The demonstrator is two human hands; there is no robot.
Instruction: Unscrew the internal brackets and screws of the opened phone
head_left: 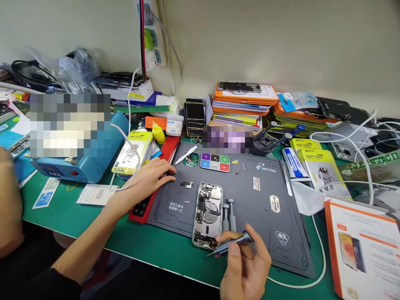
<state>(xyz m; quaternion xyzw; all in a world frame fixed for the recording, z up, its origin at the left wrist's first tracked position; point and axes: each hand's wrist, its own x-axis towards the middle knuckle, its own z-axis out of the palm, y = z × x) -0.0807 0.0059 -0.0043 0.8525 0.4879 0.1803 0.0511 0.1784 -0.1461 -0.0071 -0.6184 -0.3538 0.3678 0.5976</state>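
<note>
My right hand (pixel 245 266) grips a grey precision screwdriver (pixel 230 243), its thin tip pointing left near the bottom end of an opened phone (pixel 208 216). The phone lies on a dark repair mat (pixel 250 233), with its battery area and inner parts exposed. Two grey screwdrivers (pixel 231 214) lie just right of the phone. My left hand (pixel 158 174) rests at the mat's left edge by a red device (pixel 142 208), fingers stretched out, holding nothing that I can see. Between that hand and the phone lies a small black-and-silver phone part (pixel 186 184).
A coloured sorting tray (pixel 215 162), a white pry tool (pixel 186 155) and tweezers (pixel 286 177) lie on the mat. Yellow battery boxes (pixel 326 173) and an orange-white box (pixel 362 250) stand right. A blue machine (pixel 103 154) stands left, near another person's arm (pixel 9 204).
</note>
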